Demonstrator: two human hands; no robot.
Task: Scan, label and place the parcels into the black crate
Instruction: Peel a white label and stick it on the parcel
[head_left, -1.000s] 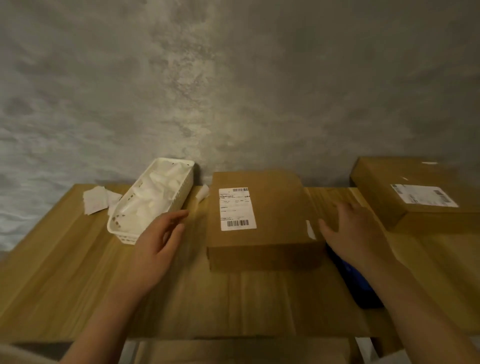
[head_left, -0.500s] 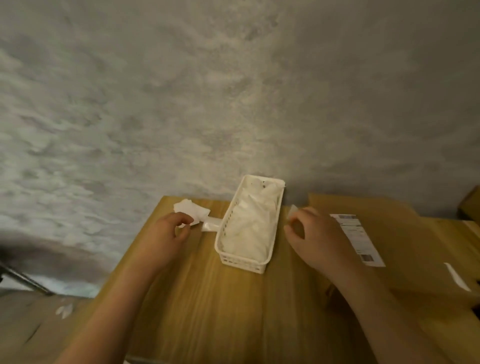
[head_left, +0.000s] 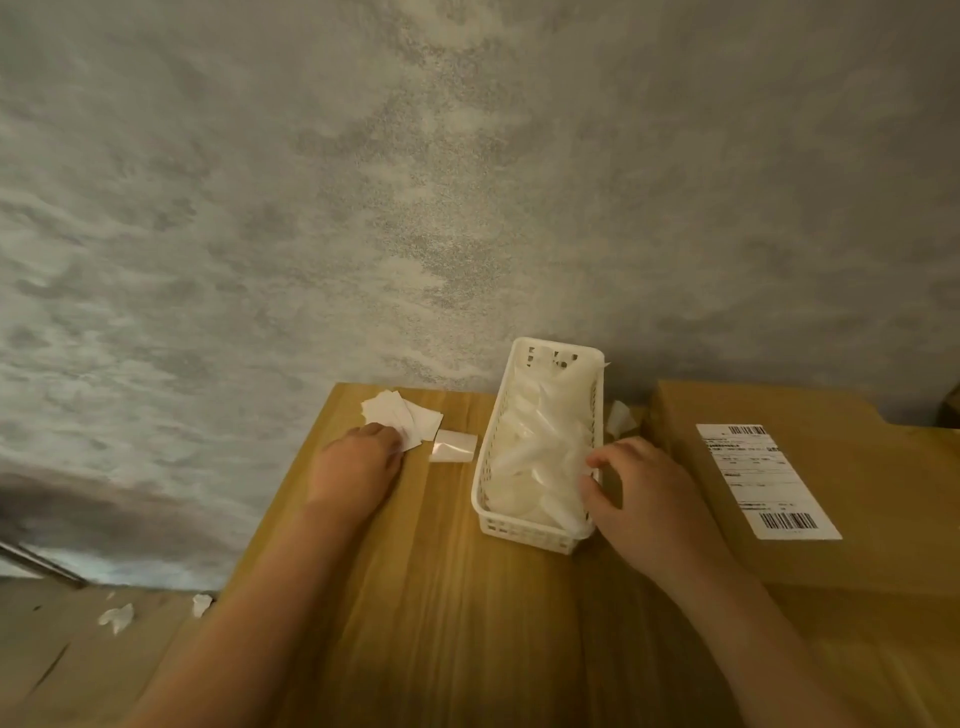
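A brown cardboard parcel with a white barcode shipping label lies on the right of the wooden table. A loose pile of small white labels sits near the table's far left corner. The fingertips of my left hand rest on the near edge of that pile. Beside the pile lies a curled, glossy label strip. My right hand is at the right rim of a white plastic basket, thumb inside and fingers curled over the rim. No black crate is in view.
The basket holds several crumpled white backing sheets. A small white scrap lies between basket and parcel. A grey wall rises right behind the table. Paper scraps lie on the floor to the left, beyond the table's edge.
My head has turned left, so the parcel slid to the right of view. My left hand went forward onto the label pile. My right hand left the parcel and came to the basket's rim.
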